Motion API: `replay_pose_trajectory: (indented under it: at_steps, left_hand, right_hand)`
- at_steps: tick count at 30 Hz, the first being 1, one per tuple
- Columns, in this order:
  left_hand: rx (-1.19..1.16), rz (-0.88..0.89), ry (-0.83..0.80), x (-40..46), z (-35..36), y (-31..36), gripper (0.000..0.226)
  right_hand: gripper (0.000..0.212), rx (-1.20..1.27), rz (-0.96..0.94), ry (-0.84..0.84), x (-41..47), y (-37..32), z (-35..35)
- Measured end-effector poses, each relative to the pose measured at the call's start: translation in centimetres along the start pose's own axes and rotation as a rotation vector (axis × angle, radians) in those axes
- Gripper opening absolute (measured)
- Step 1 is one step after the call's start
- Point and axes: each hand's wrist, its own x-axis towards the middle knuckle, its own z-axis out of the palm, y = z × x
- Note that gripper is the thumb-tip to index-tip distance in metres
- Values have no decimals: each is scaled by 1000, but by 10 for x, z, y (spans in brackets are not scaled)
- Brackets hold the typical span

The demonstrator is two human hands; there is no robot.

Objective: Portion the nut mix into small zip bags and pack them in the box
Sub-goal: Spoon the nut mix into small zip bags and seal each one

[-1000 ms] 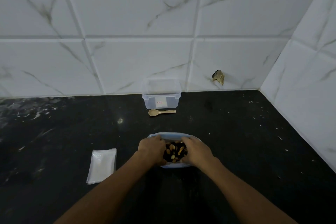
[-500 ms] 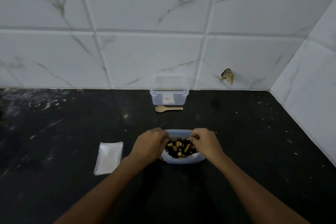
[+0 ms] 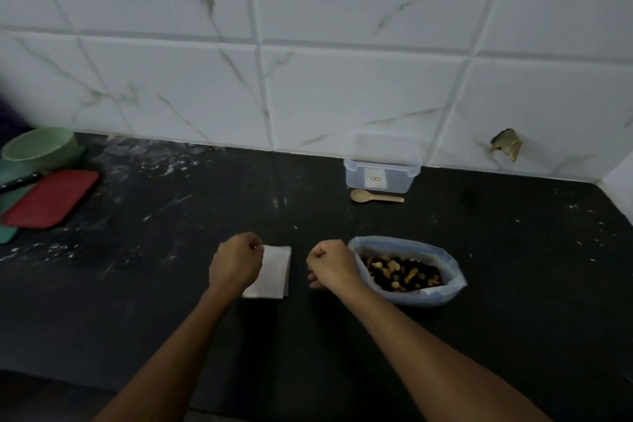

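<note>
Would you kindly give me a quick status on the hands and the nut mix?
Left hand at the stack of small zip bags, grip unclear. Right hand curled, apparently empty. Nut mix bag open, box empty. Nothing in the way.

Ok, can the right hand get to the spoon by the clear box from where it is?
Probably yes. The right hand is loosely curled and seems empty; bare countertop lies between it and the spoon. The nut bag sits off to the right.
</note>
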Motion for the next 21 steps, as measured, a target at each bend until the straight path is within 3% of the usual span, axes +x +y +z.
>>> replay_pose_trajectory:
  at_steps: [5,14,21]
  left_hand:
    - [-80,-178,-85,-2,8,-22,24]
    - [-169,-232,-125,-14,20,-32,29]
    - [-186,-215,-119,-15,18,-35,23]
  right_hand:
    - [8,-108,106,9,12,4,39]
    - [32,-175,193,22,14,2,79]
    - [15,-135,183,33,15,1,80]
